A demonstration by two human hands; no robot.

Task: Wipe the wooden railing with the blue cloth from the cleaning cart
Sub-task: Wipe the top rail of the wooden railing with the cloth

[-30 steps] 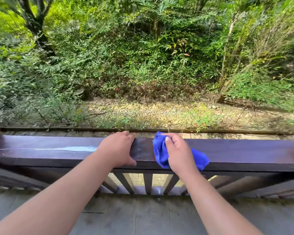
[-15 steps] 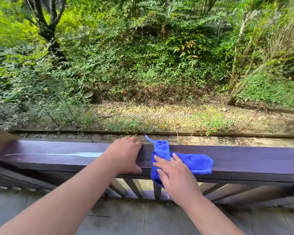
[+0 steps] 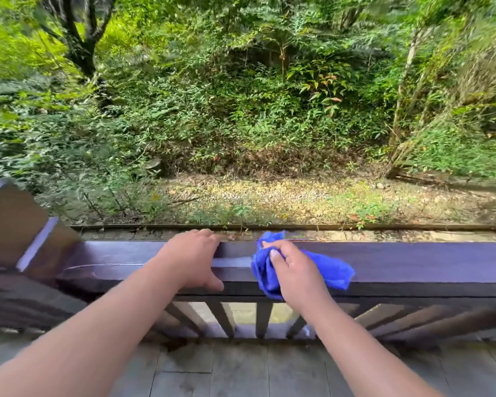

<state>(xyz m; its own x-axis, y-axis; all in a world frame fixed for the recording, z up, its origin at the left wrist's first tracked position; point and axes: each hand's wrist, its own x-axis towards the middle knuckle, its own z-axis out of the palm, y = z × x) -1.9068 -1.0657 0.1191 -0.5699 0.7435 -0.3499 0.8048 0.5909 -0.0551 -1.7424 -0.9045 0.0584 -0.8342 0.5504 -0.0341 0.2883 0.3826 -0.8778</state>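
Right hand (image 3: pixel 294 272): fingers (image 3: pixel 275 255) curled down onto the blue cloth (image 3: pixel 331 272), bunching it against the top of the wooden railing (image 3: pixel 413 262). Grip looks loose-closed, palm over the fabric, fingertips near the far edge of the rail.

Left hand (image 3: pixel 194 259): no cloth in it. Fingers draped over the far edge of the railing, thumb (image 3: pixel 214 285) hooked on the near face, so it clasps the rail itself. It sits just left of the cloth, a short bare stretch of rail between them.

Cloth is at frame centre-right, on the rail top; one end spills down the near face below the right hand, the other spreads to the right along the rail.

Railing's long axis runs left-right across the lower middle of the frame. A post (image 3: pixel 9 224) joins it at left. Balusters (image 3: pixel 262 318) below, plank floor (image 3: pixel 241 371) at bottom. Beyond: gravel strip (image 3: pixel 269 199), dense green brush (image 3: pixel 212 110), tree trunk (image 3: pixel 78 44) upper left. Edges are motion-blurred.
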